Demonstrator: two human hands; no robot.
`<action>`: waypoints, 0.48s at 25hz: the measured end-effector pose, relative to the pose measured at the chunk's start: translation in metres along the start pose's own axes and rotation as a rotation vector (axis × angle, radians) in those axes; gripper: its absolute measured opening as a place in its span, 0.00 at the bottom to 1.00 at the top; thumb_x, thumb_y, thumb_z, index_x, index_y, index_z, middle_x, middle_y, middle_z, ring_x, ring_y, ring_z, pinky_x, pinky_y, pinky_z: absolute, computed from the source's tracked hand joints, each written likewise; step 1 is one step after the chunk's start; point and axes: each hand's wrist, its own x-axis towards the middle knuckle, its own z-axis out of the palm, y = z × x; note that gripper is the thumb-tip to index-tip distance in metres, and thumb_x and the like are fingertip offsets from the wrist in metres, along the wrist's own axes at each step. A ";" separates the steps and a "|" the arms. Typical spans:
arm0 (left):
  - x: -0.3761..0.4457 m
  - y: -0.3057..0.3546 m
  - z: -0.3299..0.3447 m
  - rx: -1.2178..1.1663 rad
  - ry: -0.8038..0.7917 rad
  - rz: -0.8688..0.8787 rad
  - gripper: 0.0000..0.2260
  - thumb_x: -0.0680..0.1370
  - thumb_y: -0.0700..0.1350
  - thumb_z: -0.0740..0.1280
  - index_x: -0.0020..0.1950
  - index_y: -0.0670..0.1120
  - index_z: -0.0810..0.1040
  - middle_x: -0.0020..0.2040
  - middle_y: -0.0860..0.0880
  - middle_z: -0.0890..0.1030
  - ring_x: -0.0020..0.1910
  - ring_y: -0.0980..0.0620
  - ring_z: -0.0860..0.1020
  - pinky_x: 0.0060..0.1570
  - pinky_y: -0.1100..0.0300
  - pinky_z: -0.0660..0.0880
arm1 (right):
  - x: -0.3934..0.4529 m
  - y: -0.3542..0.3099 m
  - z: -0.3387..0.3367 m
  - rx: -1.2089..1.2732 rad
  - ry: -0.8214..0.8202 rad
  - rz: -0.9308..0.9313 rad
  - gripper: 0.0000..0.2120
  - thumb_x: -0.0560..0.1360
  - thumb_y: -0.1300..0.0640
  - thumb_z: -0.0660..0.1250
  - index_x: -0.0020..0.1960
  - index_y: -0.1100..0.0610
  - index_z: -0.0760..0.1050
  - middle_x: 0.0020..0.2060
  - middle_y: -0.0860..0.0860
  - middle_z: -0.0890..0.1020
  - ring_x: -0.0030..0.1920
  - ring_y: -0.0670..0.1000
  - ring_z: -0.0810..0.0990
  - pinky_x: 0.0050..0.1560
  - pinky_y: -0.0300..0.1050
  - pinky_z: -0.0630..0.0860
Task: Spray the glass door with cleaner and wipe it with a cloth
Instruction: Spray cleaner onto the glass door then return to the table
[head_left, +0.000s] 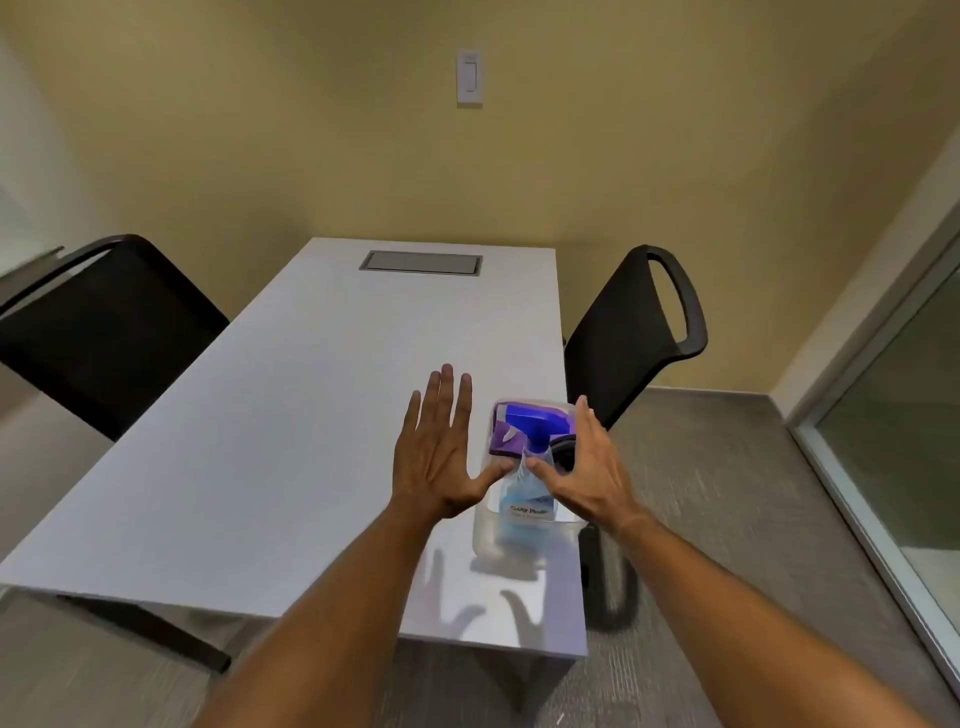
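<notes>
One long white table (291, 415) fills the middle of the room, its far end near a yellow wall (623, 156) that carries a white light switch (469, 78). Two black chairs flank it: the left chair (98, 332) and the right chair (639, 332). The glass door (904, 415) stands at the right edge of the view, well apart from the table. A grey hatch (422, 261) is set into the far end of the tabletop. A clear plastic bin (485, 540) sits at the table's near right corner. Inside it stands a spray bottle (524, 499) with pale blue liquid and a blue trigger head, beside a purple cloth (506, 436). The left hand (441, 457) hovers just left of the bin, fingers straight and spread, holding nothing. The right hand (587, 467) hovers over the bin's right side, fingers extended, thumb near the bottle's neck, also gripping nothing.
</notes>
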 end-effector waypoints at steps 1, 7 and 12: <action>-0.001 0.000 0.002 -0.005 -0.016 -0.009 0.47 0.70 0.77 0.44 0.79 0.49 0.36 0.80 0.44 0.42 0.79 0.44 0.43 0.76 0.41 0.50 | 0.003 -0.001 0.005 0.135 -0.020 0.034 0.53 0.68 0.35 0.70 0.80 0.55 0.45 0.79 0.54 0.56 0.77 0.57 0.58 0.73 0.52 0.60; -0.007 -0.004 0.013 0.022 -0.002 -0.016 0.46 0.71 0.77 0.44 0.79 0.49 0.39 0.81 0.45 0.43 0.79 0.44 0.44 0.76 0.41 0.51 | 0.022 -0.011 0.023 0.631 -0.123 0.201 0.32 0.68 0.59 0.79 0.65 0.52 0.66 0.58 0.54 0.77 0.60 0.57 0.76 0.57 0.47 0.77; -0.010 -0.012 0.013 0.004 -0.017 -0.014 0.46 0.71 0.77 0.44 0.79 0.49 0.39 0.81 0.44 0.44 0.79 0.45 0.44 0.76 0.42 0.51 | 0.036 -0.009 0.032 0.729 -0.195 0.322 0.33 0.67 0.60 0.79 0.67 0.55 0.68 0.54 0.56 0.78 0.55 0.56 0.78 0.54 0.50 0.81</action>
